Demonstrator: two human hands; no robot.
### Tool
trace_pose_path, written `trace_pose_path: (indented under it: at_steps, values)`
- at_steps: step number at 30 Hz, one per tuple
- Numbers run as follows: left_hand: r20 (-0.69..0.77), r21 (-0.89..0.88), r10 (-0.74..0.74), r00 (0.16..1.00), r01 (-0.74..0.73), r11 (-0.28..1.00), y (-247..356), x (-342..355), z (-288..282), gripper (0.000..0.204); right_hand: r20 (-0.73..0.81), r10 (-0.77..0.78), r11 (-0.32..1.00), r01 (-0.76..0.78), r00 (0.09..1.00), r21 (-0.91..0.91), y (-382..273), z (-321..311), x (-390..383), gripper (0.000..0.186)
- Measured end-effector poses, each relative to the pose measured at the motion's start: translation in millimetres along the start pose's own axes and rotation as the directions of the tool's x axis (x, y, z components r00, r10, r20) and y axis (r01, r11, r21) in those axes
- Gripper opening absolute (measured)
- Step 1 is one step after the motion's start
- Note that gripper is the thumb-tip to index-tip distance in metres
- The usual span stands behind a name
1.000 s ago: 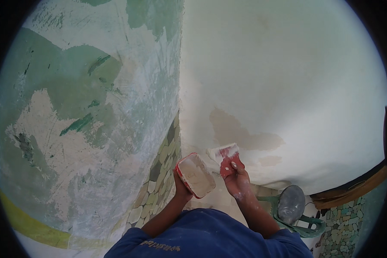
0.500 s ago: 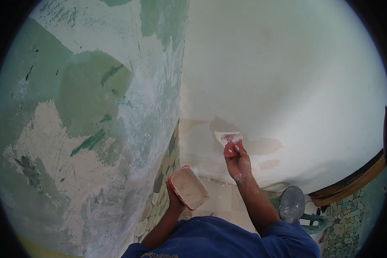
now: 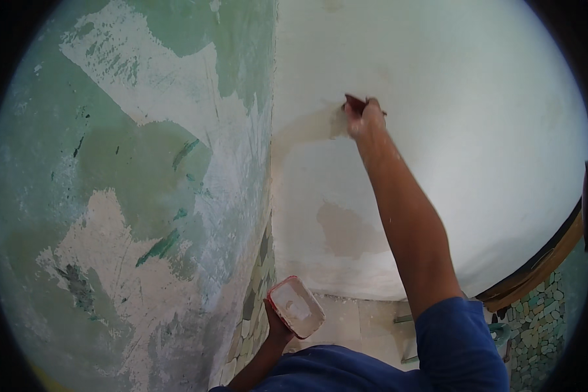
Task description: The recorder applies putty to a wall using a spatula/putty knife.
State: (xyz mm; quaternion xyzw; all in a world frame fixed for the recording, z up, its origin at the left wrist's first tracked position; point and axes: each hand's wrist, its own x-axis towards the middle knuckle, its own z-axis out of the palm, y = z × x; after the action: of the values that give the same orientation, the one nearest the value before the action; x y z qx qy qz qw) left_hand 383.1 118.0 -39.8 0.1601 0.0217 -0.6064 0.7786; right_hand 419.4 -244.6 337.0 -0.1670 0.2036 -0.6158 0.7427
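My right hand (image 3: 367, 117) reaches up at the pale wall (image 3: 451, 117), closed around a red putty knife (image 3: 355, 102). The tool is held against or very near the wall; its blade edge is mostly hidden. A damp-looking smear of filler (image 3: 307, 129) runs from the tool leftward to the corner. Low in front of my body, my left hand (image 3: 278, 323) grips the side of a red-rimmed rectangular tub (image 3: 321, 317). Whitish filler (image 3: 298, 308) coats the tub's inside, with a lump in the middle.
A green wall (image 3: 144, 153) with rough white patches meets the pale wall at a corner on the left. A darker patch (image 3: 346, 228) marks the pale wall lower down. Stone-pattern surfacing (image 3: 536, 330) and a brown curved edge (image 3: 536, 271) lie at the lower right.
My right hand has moved up the pale wall with the putty knife, and its arm is stretched out farther. The tub has shifted slightly right and down in view.
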Motion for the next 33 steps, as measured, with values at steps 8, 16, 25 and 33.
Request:
trace_pose_path:
  at_steps: [8,16,25,33]
  values:
    - [0.039,0.072,0.020,0.999,-0.023,0.997,4,-1,6,0.069,-0.035,-0.130,0.991,0.131,0.991,0.031,-48,108,-51,0.037]
    - [0.069,0.016,0.010,0.998,-0.012,1.000,14,-7,11,0.065,0.553,-0.439,0.446,0.706,0.708,-0.550,-49,8,-83,0.015]
    - [0.030,-0.025,0.014,0.999,-0.014,1.000,18,-10,7,0.062,0.716,0.512,-0.548,0.822,0.475,-0.154,-39,-69,-88,0.016]
    - [0.159,0.273,0.271,0.949,-0.306,0.912,22,-20,35,0.059,0.767,0.507,-0.721,0.681,0.394,0.127,-41,-31,-46,0.021]
